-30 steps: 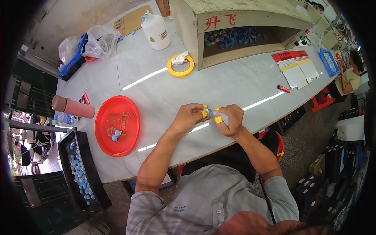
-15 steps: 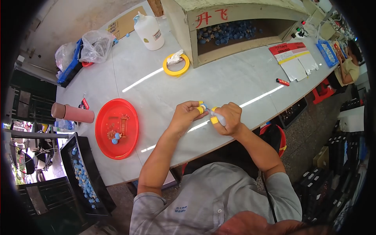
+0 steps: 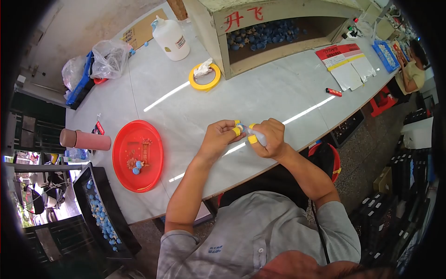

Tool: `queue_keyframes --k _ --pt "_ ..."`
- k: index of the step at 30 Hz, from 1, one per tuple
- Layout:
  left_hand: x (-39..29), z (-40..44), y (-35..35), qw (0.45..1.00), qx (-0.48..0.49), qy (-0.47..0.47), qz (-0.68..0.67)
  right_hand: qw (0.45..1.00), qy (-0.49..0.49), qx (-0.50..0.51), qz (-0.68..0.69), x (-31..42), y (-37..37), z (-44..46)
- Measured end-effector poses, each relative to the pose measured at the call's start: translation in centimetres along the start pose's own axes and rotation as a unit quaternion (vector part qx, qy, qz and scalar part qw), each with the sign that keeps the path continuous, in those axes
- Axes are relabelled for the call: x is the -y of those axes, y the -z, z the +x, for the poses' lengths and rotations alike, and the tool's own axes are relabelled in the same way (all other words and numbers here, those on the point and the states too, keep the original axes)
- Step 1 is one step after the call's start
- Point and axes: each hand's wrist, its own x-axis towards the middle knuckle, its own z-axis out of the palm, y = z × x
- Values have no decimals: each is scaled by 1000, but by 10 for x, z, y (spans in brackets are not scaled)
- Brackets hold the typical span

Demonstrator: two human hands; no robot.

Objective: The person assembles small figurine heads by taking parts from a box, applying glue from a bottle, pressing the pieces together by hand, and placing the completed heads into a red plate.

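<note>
My left hand [image 3: 220, 139], yellow wraps on its fingertips, pinches a small blue and white piece [image 3: 240, 127] above the grey table. Close on its right, my right hand [image 3: 269, 139], also with yellow fingertip wraps, is closed around a small translucent whitish bottle [image 3: 258, 137] whose narrow end points at the piece. Whether the tip touches the piece is too small to tell. To the left lies a red round tray [image 3: 126, 160] with a few blue pieces [image 3: 137, 168] in it.
A black bin [image 3: 127, 232] of blue pieces and a pink flask [image 3: 93, 141] are at left. Behind are a white bottle [image 3: 171, 39], yellow tape roll [image 3: 204, 87] and a shelf box [image 3: 204, 35] holding blue pieces. A co-worker [image 3: 412, 74] sits far right.
The view has shifted slightly, so the table items appear moved left. Both hands stay close together with the same things held; the small piece has turned slightly in the left fingers.
</note>
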Motion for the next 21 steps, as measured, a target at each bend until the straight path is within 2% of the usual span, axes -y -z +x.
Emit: queue_keyframes --k 21 --pt "-2 -1 0 1000 2 12 0 1000 -15 -9 20 -2 -4 -5"
